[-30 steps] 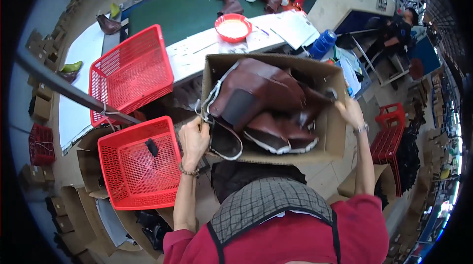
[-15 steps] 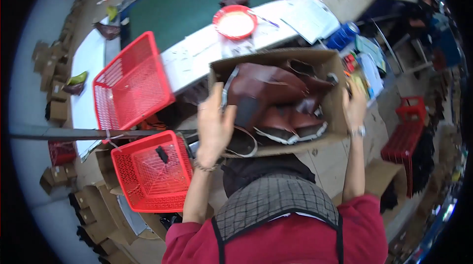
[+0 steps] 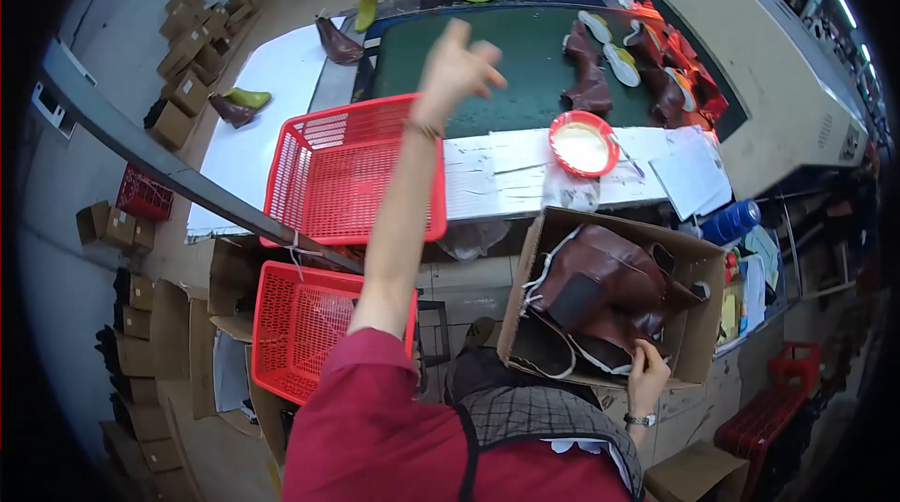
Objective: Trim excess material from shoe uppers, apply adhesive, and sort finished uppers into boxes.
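Up from the box has swung the left hand, fingers spread and empty above the bench. Right hand grips the box's near rim, just beside the brown boots.

2 red baskets, 1 cardboard box, 1 red bowl.

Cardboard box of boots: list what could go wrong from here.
1. Only the right hand holds the cardboard box at its near edge; loaded with brown boots, it might tip.
2. The left hand is raised, empty, above the red basket and may knock the red bowl nearby.
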`<state>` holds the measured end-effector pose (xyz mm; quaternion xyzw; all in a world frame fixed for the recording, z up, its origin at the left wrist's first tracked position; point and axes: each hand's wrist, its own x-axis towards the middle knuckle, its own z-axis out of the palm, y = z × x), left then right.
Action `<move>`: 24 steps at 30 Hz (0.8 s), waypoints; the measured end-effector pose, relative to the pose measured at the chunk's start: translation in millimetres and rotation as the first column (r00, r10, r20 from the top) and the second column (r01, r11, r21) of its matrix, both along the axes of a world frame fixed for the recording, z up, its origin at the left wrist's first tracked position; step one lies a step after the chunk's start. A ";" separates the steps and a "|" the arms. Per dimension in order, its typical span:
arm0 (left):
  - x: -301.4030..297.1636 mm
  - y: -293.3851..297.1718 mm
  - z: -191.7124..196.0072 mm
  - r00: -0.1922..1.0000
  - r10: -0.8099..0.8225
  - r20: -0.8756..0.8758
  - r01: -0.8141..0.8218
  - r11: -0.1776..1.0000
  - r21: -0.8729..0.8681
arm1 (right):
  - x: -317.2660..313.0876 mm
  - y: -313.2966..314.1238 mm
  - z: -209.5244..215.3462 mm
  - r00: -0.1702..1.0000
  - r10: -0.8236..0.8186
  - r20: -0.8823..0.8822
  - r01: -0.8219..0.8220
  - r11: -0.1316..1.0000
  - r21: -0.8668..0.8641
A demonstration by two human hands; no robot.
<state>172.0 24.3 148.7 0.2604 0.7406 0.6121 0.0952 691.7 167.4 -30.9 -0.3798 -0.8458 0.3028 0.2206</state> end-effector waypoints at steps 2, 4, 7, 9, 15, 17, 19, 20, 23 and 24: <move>33.0 1.7 -65.9 0.924 -0.363 -0.116 0.318 0.902 -0.292 | -11.4 -3.5 2.6 1.000 -0.012 -0.002 0.012 0.998 -0.054; 144.7 11.6 -79.7 0.869 -0.480 0.125 0.491 0.797 -0.353 | -17.8 -9.0 6.3 0.997 -0.073 0.016 0.075 0.990 -0.116; 215.1 -3.8 -182.0 0.742 -0.641 -0.199 0.497 0.724 -0.479 | -35.8 -19.2 -4.2 0.997 -0.031 -0.064 0.030 0.999 -0.017; 239.1 -9.3 -192.1 0.805 -0.551 -0.219 0.399 0.777 -0.487 | -37.2 -20.6 -13.6 0.989 -0.081 0.127 0.079 0.997 0.019; 220.4 -26.8 -194.0 0.836 -0.533 -0.127 0.503 0.839 -0.210 | -38.5 -26.1 -13.5 0.985 -0.126 0.119 0.121 0.991 0.051; 211.7 -30.4 -180.1 0.788 -0.589 -0.182 0.589 0.806 -0.056 | -34.6 -23.8 -15.2 0.988 -0.122 0.094 0.116 0.991 0.065; 195.7 -44.3 -155.0 0.872 -0.489 -0.023 0.487 0.864 0.130 | -29.7 -22.9 -15.0 0.986 -0.110 0.123 0.104 0.993 0.049; 169.7 -52.0 -143.1 0.916 -0.382 0.123 0.393 0.916 -0.082 | -29.6 -22.0 -11.9 0.976 -0.121 0.180 0.116 0.993 0.039; 51.5 -98.5 -123.5 0.990 0.053 0.131 -0.089 0.952 0.294 | -29.3 -22.1 -13.7 0.997 -0.057 0.053 0.055 0.997 0.047; 9.4 -122.5 -106.3 0.957 0.273 0.099 -0.285 0.949 0.134 | -31.2 -21.3 -13.5 0.998 -0.040 0.055 0.036 0.997 0.068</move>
